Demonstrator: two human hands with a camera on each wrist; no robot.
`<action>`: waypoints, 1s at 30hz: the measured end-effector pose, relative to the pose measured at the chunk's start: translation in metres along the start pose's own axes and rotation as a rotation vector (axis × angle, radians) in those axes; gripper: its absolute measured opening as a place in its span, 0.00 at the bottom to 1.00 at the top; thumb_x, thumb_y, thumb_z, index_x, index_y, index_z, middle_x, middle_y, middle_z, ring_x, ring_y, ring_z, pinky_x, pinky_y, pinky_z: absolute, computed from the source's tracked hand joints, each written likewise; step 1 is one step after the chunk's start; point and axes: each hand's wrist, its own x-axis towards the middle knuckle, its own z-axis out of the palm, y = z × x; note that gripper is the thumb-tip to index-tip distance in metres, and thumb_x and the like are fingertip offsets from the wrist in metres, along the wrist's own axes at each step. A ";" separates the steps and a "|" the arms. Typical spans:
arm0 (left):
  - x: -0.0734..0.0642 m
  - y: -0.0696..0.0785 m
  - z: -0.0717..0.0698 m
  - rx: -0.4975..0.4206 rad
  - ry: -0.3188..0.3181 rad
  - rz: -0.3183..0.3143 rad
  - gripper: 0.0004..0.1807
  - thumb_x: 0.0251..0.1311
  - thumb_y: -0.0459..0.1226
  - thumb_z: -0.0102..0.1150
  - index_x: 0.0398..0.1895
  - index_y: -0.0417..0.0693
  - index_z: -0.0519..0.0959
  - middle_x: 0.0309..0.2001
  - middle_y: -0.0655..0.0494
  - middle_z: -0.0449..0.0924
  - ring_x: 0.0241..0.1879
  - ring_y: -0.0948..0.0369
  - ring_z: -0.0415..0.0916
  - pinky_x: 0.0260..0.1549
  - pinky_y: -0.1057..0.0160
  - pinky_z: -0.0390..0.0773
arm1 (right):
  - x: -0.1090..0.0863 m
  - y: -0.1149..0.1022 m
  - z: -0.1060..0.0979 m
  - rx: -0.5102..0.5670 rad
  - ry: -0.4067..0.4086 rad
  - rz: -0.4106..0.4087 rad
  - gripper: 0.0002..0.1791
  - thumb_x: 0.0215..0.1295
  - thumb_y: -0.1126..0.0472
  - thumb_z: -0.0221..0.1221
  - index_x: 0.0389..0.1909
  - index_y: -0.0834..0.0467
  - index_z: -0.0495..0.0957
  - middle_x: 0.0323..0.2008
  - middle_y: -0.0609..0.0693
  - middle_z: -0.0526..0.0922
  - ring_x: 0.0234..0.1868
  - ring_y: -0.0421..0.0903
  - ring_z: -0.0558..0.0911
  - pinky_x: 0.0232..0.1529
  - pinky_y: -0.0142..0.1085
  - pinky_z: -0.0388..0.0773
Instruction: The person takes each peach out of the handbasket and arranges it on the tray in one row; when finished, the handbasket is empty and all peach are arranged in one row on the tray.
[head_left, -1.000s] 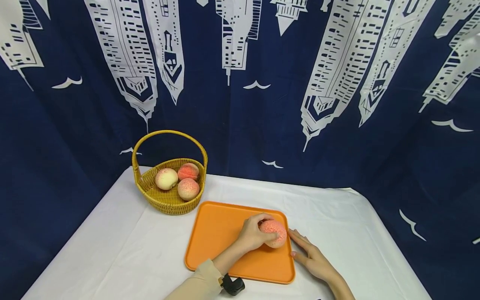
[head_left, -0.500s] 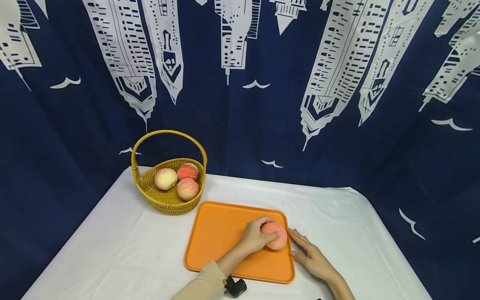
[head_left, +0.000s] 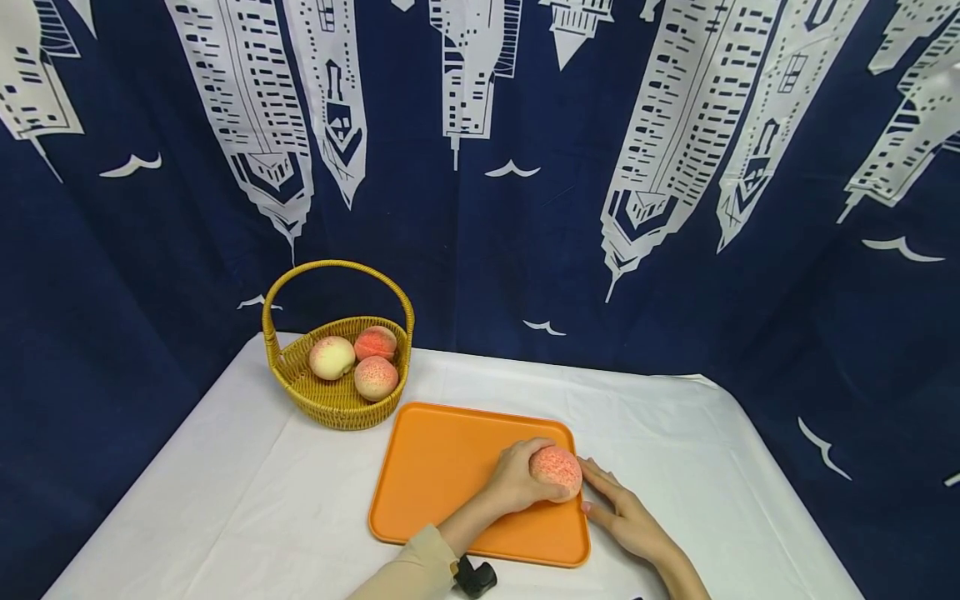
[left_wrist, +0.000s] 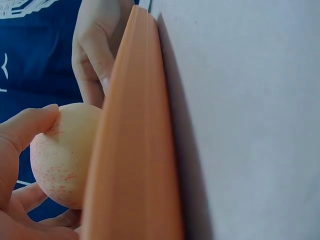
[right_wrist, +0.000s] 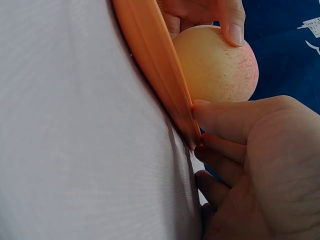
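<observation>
In the head view, a peach [head_left: 557, 472] is held at the right side of an orange tray [head_left: 435, 467] by the left hand [head_left: 517, 479], its thumb and fingers curled round the peach. The right hand [head_left: 625, 517] is laid against the tray's right edge, thumb set apart from the nearly straight fingers. Three more peaches [head_left: 332, 357] are contained in a wicker basket [head_left: 345, 417]. No brand, label or writing can be read, even on the printed curtain [head_left: 525, 250].

In the left wrist view, the peach is pinched between thumb and fingers; no dent is seen, so a fairly firm, probably light body is judged likely. Its underside is hidden by the rim; whether it is rested on the tray cannot be told.

In the right wrist view, a dry-looking skin is shown, judged unlikely to slip; it is best gripped across the widest part. The tray, judged stiff, is touched by the right fingertips. No lettering is seen on its outer side.
</observation>
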 end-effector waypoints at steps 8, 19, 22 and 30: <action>-0.001 0.001 0.003 0.011 -0.005 -0.016 0.41 0.41 0.45 0.79 0.63 0.50 0.74 0.53 0.51 0.77 0.52 0.53 0.72 0.52 0.51 0.73 | 0.001 0.000 0.000 -0.004 0.006 -0.009 0.32 0.67 0.55 0.59 0.70 0.57 0.66 0.73 0.60 0.62 0.74 0.65 0.52 0.61 0.08 0.38; -0.006 0.007 -0.012 0.027 0.016 0.037 0.41 0.44 0.45 0.77 0.64 0.47 0.72 0.60 0.48 0.73 0.57 0.50 0.70 0.55 0.49 0.73 | 0.000 0.002 0.001 0.008 0.011 -0.031 0.32 0.67 0.54 0.59 0.70 0.58 0.66 0.73 0.61 0.61 0.68 0.19 0.49 0.62 0.09 0.38; -0.009 0.012 -0.029 0.053 0.055 0.103 0.38 0.46 0.45 0.75 0.63 0.47 0.73 0.60 0.49 0.74 0.56 0.50 0.72 0.54 0.51 0.73 | 0.000 0.001 0.000 -0.001 0.012 -0.020 0.32 0.66 0.54 0.59 0.70 0.58 0.66 0.73 0.61 0.61 0.68 0.20 0.49 0.61 0.08 0.38; -0.021 0.008 -0.101 0.101 0.267 0.231 0.33 0.46 0.41 0.75 0.59 0.45 0.76 0.56 0.47 0.76 0.51 0.49 0.75 0.47 0.56 0.78 | -0.001 0.000 0.001 -0.015 0.015 0.000 0.33 0.66 0.53 0.60 0.70 0.57 0.66 0.73 0.61 0.60 0.73 0.33 0.51 0.62 0.09 0.38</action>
